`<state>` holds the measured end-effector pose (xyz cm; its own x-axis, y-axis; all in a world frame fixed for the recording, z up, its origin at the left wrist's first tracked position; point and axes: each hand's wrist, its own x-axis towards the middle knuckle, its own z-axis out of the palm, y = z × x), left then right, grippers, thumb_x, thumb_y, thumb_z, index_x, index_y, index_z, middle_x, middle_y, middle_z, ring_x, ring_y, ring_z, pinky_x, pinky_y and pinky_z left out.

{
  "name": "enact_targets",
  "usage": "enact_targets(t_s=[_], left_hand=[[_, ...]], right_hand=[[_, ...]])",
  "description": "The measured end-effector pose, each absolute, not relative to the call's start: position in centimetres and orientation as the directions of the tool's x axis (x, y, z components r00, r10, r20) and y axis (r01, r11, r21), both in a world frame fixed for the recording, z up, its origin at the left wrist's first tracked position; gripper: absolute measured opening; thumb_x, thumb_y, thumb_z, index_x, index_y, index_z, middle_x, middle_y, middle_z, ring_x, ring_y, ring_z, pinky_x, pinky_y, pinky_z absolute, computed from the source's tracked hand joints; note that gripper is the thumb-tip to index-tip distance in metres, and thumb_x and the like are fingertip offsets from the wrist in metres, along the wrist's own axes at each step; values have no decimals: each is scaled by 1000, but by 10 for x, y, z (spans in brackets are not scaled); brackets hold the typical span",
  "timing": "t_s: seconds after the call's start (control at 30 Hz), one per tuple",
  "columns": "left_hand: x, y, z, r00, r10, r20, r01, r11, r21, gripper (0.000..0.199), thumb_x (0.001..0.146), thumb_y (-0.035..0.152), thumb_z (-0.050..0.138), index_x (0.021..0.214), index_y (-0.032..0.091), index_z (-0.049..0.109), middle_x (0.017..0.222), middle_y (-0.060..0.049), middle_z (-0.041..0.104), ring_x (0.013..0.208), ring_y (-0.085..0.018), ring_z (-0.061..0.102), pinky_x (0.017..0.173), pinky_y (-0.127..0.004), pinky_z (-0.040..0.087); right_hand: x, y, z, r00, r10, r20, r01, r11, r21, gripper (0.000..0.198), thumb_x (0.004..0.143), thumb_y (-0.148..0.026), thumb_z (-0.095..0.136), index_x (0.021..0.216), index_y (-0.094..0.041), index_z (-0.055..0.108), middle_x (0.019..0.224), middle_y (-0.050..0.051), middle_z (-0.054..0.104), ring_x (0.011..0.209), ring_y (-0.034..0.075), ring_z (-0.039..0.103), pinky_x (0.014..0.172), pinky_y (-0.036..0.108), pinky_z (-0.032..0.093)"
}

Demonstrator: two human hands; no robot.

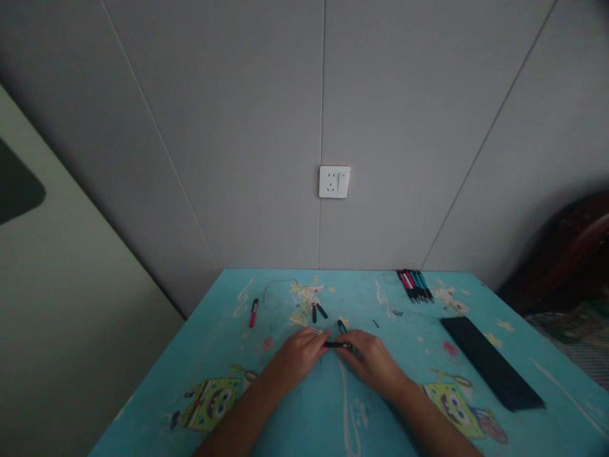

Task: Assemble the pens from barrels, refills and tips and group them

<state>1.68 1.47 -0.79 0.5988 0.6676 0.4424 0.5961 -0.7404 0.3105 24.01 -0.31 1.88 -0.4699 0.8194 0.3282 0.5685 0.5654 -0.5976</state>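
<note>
Near the middle of the table, my left hand (301, 352) and my right hand (370, 357) come together with fingers closed. Between them they pinch a short black pen part (335, 344), one end at each hand's fingertips. A blue and black pen piece (341, 326) slants beside my right fingers, partly hidden; whether that hand also grips it I cannot tell. A thin pale stick (304, 325), like a pen refill, sticks out beyond my left fingers. Just past the hands, two short black pen parts (318, 311) lie on the cloth. A red and black pen piece (254, 313) lies farther left.
Several red, blue and black pens (415, 285) lie in a row at the far right. A flat black case (492, 363) rests on the right. Small dark bits (375, 323) lie beyond my right hand. The blue patterned tablecloth (190, 355) meets a wall with a socket (334, 182).
</note>
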Motion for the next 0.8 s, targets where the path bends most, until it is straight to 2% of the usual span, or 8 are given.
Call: enact_targets(t_s=[0.1,0.2,0.3,0.43,0.57,0.63,0.8], left_hand=[[17,14,-8,612,645,458,567,-761,314,35,94,26,52,128,18,55,100,-9,69,96,-21,64,84,-37,57],[19,12,-7,642,614,460,550,-786,281,33,94,26,51,126,18,56,104,-8,69,100,-21,64,88,-38,56],[19,10,-7,675,581,455,544,-808,225,35,95,24,50,129,17,54,105,-8,69,100,-21,64,89,-39,55],[17,12,-10,684,558,470,539,-821,189,34,93,23,53,127,18,56,103,-7,69,98,-21,64,89,-38,55],[16,16,-12,640,604,475,571,-787,232,31,94,25,52,124,18,58,102,-7,70,97,-20,65,87,-37,56],[15,17,-12,647,604,466,563,-790,242,32,94,25,51,125,17,57,103,-7,70,98,-20,65,87,-36,56],[17,14,-9,651,572,500,544,-810,218,31,94,25,52,123,18,58,102,-8,70,100,-21,65,89,-38,55]], right_hand=[[239,-4,16,-451,832,323,622,553,-555,29,97,-37,43,93,-20,66,84,6,67,81,19,61,75,28,43],[235,-5,11,-453,842,293,674,538,-507,43,100,-37,34,75,-18,62,69,4,63,66,16,58,67,27,39],[232,-5,7,-462,856,233,677,510,-531,52,102,-36,26,68,-18,60,60,1,59,55,13,54,59,25,36],[236,-3,8,-481,859,174,663,486,-569,52,101,-41,29,67,-18,60,56,0,57,51,12,52,55,24,34],[243,-2,18,-513,823,244,609,549,-572,33,96,-44,45,89,-19,65,76,3,66,69,16,61,65,24,41],[243,-3,21,-519,811,269,589,568,-575,31,97,-42,43,94,-20,65,82,4,68,75,17,63,69,25,42],[236,-8,17,-498,834,237,631,536,-561,42,100,-39,33,77,-19,63,64,2,62,58,15,58,60,25,40]])
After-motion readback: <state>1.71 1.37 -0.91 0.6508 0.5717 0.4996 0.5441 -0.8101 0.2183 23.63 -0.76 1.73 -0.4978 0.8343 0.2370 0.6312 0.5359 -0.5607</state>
